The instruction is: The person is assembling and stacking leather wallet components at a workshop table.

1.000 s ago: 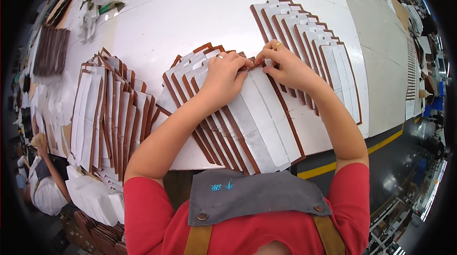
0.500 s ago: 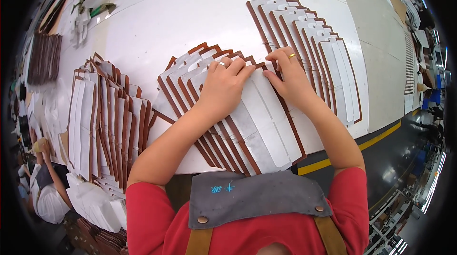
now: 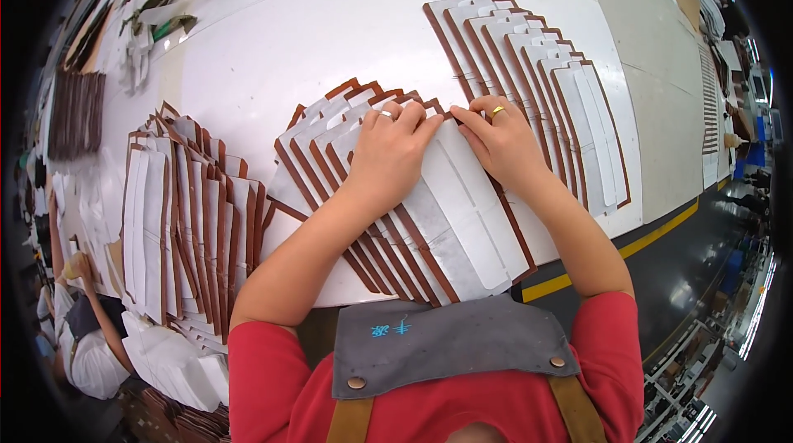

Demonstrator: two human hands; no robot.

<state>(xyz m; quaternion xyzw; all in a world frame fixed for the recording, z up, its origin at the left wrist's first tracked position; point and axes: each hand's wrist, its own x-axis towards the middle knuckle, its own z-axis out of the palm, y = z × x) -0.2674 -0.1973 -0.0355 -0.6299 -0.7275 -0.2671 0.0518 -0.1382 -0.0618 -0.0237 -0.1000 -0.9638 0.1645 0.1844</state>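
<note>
Panel [image 3: 469, 199] tops fan [image 3: 307, 150] at centre, presumably staggered for edge access; left hand [image 3: 387, 154] at its 11 o'clock, right hand [image 3: 505, 145] at 12, seemingly steadying; can't tell whether fingers are clamped.

bare forearms [image 3: 318, 236] stretched forward, left hand [image 3: 388, 152] palm down, fingers curled, right hand [image 3: 504, 145] near it, fingers bent
</note>
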